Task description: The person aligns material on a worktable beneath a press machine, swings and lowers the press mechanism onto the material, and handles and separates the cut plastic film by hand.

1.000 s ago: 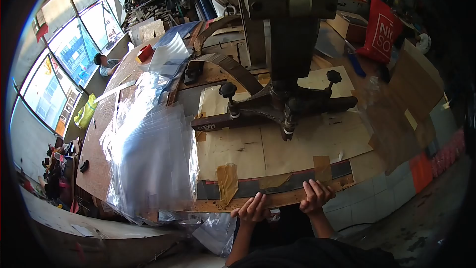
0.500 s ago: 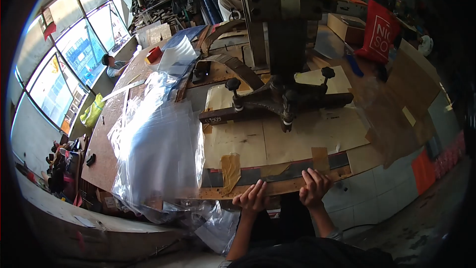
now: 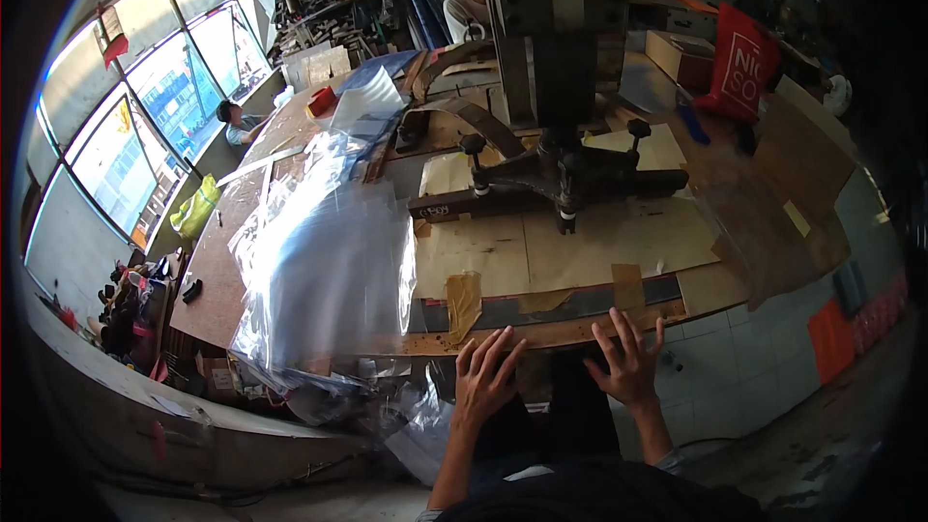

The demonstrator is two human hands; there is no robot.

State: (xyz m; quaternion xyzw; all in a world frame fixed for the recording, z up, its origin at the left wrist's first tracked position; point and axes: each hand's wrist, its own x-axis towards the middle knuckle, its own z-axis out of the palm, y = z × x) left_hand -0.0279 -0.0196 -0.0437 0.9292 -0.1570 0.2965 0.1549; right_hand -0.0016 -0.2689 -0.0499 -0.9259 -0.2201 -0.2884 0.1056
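Observation:
My left hand [image 3: 488, 375] is at the front edge of the worktable, fingers stretched out and holding nothing. To its right, my right hand [image 3: 626, 360] has its fingers spread, also with nothing in it, near the same wooden edge [image 3: 541, 336]. Just beyond the fingers runs a dark strip [image 3: 503, 312] with pieces of brown tape [image 3: 464, 304] across it. Behind that lies a pale board [image 3: 570, 256], under the dark metal crossbar [image 3: 445, 208] of a press-like machine [image 3: 551, 77]. Whether the fingertips touch the edge I cannot tell.
Stacked clear plastic sheets [image 3: 329, 261] cover the table's left side. A red bag [image 3: 739, 68] and a cardboard box [image 3: 680, 58] stand at the back right. One person [image 3: 469, 0] is behind the machine, another [image 3: 237, 126] by the windows.
My fingers have straightened, and those of the right hand have spread apart. Both hands sit a little further from the strip. The whole view has shifted slightly.

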